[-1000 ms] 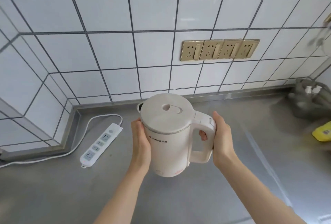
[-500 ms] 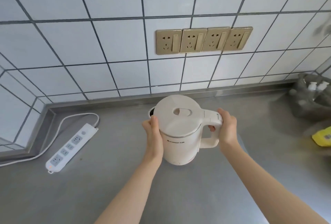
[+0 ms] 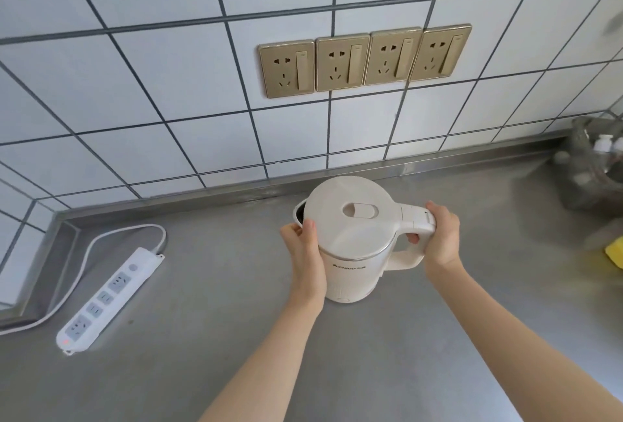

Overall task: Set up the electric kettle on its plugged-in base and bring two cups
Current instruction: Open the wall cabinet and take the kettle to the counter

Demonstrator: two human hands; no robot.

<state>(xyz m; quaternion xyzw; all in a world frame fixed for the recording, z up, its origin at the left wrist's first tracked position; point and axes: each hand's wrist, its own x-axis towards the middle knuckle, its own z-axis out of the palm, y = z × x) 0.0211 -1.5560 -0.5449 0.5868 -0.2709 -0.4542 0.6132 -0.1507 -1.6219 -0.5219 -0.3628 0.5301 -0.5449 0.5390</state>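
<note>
A cream electric kettle (image 3: 350, 236) with its lid closed stands upright on the steel counter (image 3: 236, 337), a little in front of the tiled wall. My left hand (image 3: 303, 253) presses against its left side below the spout. My right hand (image 3: 441, 239) is wrapped around the handle on the right. No kettle base and no cups are in view.
A white power strip (image 3: 108, 297) with a lit red switch lies at the left, its cord running off left. Four gold wall sockets (image 3: 364, 60) sit above the kettle. A clear bag with small bottles (image 3: 600, 165) and a yellow item (image 3: 615, 251) are at the right edge.
Both hands carried the kettle away from me toward the wall and lowered it to the counter. The view shifted right, so the power strip now appears farther left.
</note>
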